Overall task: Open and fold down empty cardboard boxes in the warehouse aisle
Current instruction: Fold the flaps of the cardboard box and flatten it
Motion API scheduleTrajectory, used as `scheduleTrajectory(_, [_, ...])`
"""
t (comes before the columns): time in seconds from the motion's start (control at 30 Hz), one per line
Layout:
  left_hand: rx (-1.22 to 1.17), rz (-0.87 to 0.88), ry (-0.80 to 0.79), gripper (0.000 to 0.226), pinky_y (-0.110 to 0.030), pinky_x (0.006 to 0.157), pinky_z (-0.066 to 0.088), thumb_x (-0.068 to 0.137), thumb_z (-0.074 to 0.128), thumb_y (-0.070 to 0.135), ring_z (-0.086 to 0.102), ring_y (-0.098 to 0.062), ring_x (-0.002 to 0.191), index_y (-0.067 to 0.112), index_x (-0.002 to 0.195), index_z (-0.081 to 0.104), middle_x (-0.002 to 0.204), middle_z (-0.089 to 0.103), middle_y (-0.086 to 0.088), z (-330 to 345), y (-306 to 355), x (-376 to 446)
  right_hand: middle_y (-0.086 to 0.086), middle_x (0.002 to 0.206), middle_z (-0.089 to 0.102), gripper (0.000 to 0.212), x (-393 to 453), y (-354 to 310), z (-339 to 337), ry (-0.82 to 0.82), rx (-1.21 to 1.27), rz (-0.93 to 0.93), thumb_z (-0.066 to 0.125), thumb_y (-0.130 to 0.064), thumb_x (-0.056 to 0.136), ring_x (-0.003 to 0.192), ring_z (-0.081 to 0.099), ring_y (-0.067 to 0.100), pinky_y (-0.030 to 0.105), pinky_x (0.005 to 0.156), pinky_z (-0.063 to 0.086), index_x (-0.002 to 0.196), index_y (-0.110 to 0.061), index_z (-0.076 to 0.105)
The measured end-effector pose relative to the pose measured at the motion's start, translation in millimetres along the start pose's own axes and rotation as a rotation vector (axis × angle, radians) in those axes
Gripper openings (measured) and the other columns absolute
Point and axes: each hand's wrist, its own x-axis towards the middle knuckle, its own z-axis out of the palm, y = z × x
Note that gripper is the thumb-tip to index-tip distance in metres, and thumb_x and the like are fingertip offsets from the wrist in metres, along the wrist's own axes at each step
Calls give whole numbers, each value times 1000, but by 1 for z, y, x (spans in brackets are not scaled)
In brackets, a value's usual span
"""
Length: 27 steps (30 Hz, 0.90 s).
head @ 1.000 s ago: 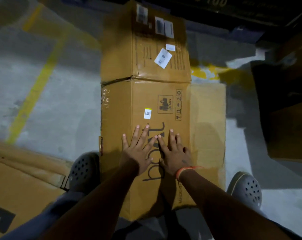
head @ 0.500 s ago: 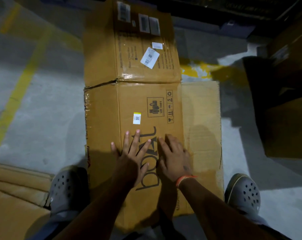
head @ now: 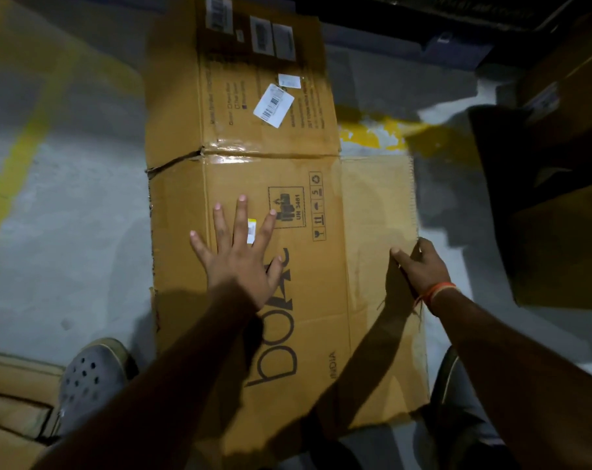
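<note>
Flattened cardboard box [head: 253, 334] lying on the concrete floor [head: 84, 215] between your feet, your left hand [head: 240, 262] pressing flat on it, fingers spread, your right hand [head: 423, 266] pinching its right flap edge [head: 379, 205]

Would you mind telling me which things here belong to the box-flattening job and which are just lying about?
In the job:
- flattened box
- side flap
- left hand, pressing flat
- right hand, gripping the flap's edge

Just lying about:
- cardboard stack at lower left
- dark boxes on the right
- yellow floor line
</note>
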Motion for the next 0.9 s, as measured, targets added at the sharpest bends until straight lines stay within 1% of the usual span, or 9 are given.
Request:
scheduleTrajectory(0.07, [-18, -57, -7, 81, -79, 112, 7, 95, 33, 65, -16, -41, 154, 42, 160, -9, 168, -24, -6, 3, -3, -5, 6, 129, 63, 57, -9, 1, 6, -18, 11, -37, 70, -43, 91, 107, 59, 26, 35, 95, 47, 139, -21, 49])
scheduleTrajectory(0.2, [-19, -165, -35, 82, -79, 111, 7, 95, 32, 63, -12, -42, 154, 37, 161, -10, 169, -17, -6, 1, -24, -12, -2, 131, 64, 57, -30, -4, 35, -116, 53, -110, 70, -45, 90, 117, 60, 26, 46, 105, 49, 141, -29, 50])
scheduleTrajectory(0.27, [-32, -191, -51, 80, -79, 110, 8, 95, 28, 63, -11, -42, 154, 35, 161, -6, 170, -13, -5, -2, -35, -9, -4, 131, 63, 52, -38, -12, 48, -133, 88, -153, 66, -42, 94, 118, 58, 23, 45, 106, 48, 142, -30, 50])
scheduleTrajectory(0.4, [-77, -220, -46, 80, -82, 107, 11, 91, 20, 64, -4, -43, 154, 33, 162, 3, 171, -5, -6, -7, -49, -3, -7, 128, 63, 49, -50, -27, 60, -106, 103, -194, 63, -42, 96, 113, 56, 17, 38, 101, 47, 142, -30, 50])
scheduleTrajectory(0.5, [-79, -214, -59, 78, -82, 108, 9, 94, 19, 63, -9, -43, 154, 33, 162, -3, 170, -11, -7, -6, -48, -6, -8, 124, 64, 47, -53, -28, 59, -50, 66, -198, 65, -43, 94, 110, 57, 16, 33, 98, 45, 138, -32, 53])
scheduleTrajectory(0.57, [-84, -211, -67, 77, -82, 108, 6, 96, 20, 62, -15, -44, 153, 32, 161, -9, 169, -18, -7, -6, -42, -7, -6, 125, 66, 48, -52, -25, 55, 15, 25, -207, 67, -46, 92, 112, 60, 19, 31, 98, 45, 135, -32, 55])
scheduleTrajectory(0.67, [-75, -192, -108, 82, -83, 107, 2, 97, 22, 65, -22, -47, 150, 29, 160, -17, 166, -27, -10, -5, -27, -6, -1, 126, 67, 51, -51, -26, 46, 88, 7, -176, 69, -46, 90, 115, 62, 25, 39, 101, 47, 136, -31, 54])
scheduleTrajectory(0.73, [-50, -191, -124, 89, -83, 107, 2, 96, 27, 69, -23, -48, 149, 28, 159, -20, 165, -30, -12, -3, -19, -6, 3, 124, 68, 51, -51, -28, 41, 119, -50, -174, 69, -46, 90, 113, 63, 30, 42, 99, 49, 136, -29, 54])
scheduleTrajectory(0.9, [-2, -186, -148, 100, -81, 109, 6, 91, 31, 77, -25, -49, 149, 27, 157, -25, 162, -35, -15, -1, -12, -9, 11, 124, 67, 54, -49, -31, 36, 85, -169, -149, 68, -44, 91, 106, 64, 35, 44, 90, 52, 136, -19, 51])
